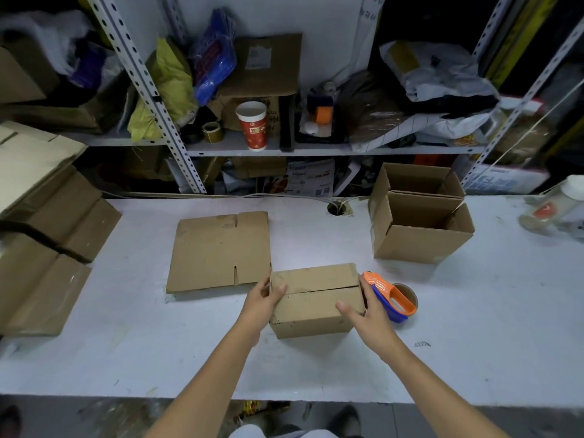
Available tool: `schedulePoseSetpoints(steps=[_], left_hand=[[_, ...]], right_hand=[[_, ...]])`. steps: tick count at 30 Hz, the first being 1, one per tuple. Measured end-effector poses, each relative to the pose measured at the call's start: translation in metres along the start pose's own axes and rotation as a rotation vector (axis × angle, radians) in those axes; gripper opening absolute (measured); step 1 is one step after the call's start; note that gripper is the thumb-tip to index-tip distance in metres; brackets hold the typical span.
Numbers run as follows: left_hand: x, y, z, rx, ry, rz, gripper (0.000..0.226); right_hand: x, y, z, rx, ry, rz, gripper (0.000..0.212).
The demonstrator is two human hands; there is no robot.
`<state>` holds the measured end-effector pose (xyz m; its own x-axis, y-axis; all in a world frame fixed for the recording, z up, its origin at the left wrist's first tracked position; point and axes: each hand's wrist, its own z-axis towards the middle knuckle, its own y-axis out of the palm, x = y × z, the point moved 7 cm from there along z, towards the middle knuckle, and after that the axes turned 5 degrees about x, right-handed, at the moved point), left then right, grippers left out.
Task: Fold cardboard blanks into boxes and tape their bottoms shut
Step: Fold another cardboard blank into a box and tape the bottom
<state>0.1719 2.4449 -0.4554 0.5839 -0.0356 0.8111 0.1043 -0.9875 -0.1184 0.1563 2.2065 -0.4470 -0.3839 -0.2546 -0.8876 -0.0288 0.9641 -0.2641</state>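
**Cardboard box folded and held, seam not yet taped**

Closest to the viewer, two bare forearms reach over a white table [158, 343] to a small box [316, 300] standing near the table's middle. The left hand [264, 298] grips the box's left end, thumb on top and fingers curled round the edge. The right hand [363, 314] holds the right end, thumb resting on top and fingers wrapped down the side. Two flaps meet in a seam across the upper face. This looks like the bottom turned upward, and no tape can be seen on it.

Just beside the right hand lies an orange and blue tape dispenser [390, 298] with a brown roll, touching or nearly touching the box.

Beyond the left hand, one flat blank [218, 249] lies on the table, unfolded.

Farther right stand two open boxes [420, 241], one behind the other, apparently finished. At the far left a heap of blanks [47, 216] waits.

At the back, a metal shelf [316, 150] holds clutter, including a red paper cup [254, 124].

By these signs the work is partly done: two boxes made, a third folded and awaiting tape, and many blanks left.
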Motion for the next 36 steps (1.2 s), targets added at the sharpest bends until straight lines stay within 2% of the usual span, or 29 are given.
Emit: schedulePoseSetpoints(steps=[2, 4, 8, 13, 17, 22, 27, 36], left_hand=[[-0.001, 0.003, -0.001, -0.012, 0.025, -0.009, 0.026], [0.002, 0.005, 0.001, -0.026, 0.028, -0.020, 0.027], [-0.005, 0.009, 0.006, -0.039, 0.010, 0.014, 0.038], [-0.020, 0.017, 0.009, 0.017, -0.032, 0.003, 0.058], [-0.013, 0.021, 0.001, -0.018, -0.020, -0.015, 0.058], [-0.013, 0.022, 0.006, -0.012, -0.016, 0.009, 0.064], [-0.014, 0.020, 0.012, 0.032, -0.057, 0.001, 0.066], [-0.010, 0.022, 0.010, 0.035, -0.036, 0.087, 0.070]], right_hand=[[-0.001, -0.001, 0.003, -0.024, 0.016, -0.010, 0.077], [-0.001, -0.004, 0.009, -0.036, 0.049, -0.011, 0.082], [-0.007, 0.004, 0.022, 0.000, 0.139, 0.018, 0.067], [-0.006, 0.009, 0.018, 0.058, 0.121, 0.031, 0.057], [-0.009, 0.004, 0.016, 0.031, 0.108, 0.051, 0.056], [-0.014, 0.003, 0.017, 0.013, 0.083, 0.039, 0.070], [-0.018, 0.002, 0.008, -0.074, 0.058, -0.044, 0.064], [-0.011, 0.003, 0.017, -0.025, 0.055, -0.016, 0.061]])
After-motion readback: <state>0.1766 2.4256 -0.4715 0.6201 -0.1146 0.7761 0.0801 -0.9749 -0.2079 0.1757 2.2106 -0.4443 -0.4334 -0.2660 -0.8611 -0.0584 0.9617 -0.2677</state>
